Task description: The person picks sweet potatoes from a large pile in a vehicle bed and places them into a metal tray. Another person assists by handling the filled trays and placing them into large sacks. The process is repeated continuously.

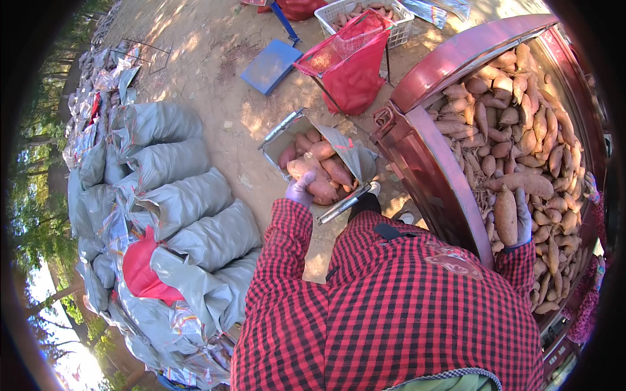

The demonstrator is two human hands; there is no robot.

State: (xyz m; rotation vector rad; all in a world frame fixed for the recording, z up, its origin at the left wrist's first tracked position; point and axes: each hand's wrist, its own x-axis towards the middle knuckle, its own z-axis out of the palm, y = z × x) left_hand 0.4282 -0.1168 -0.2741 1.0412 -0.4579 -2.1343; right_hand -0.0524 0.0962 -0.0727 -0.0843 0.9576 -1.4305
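My left hand (300, 189), in a pale glove, grips a sweet potato (302, 169) at the mouth of a grey woven sack (358, 154). The sack is held wide by a metal frame (344, 204), and several reddish sweet potatoes lie inside it. Over the red truck bed (442, 181), my right hand (524, 217), gloved too, holds a long sweet potato (505, 216) upright against its palm side. A heap of sweet potatoes (533, 132) fills the bed around it, with a large one (521, 184) just beyond the fingers.
Filled grey sacks (195, 198) lie in a row at left, with a red cloth or bag (146, 273) on them. Beyond stand a blue platform scale (272, 66), a red mesh bag (352, 83) on a frame and a white crate (401, 32). Another person's patterned sleeve (587, 303) shows at far right.
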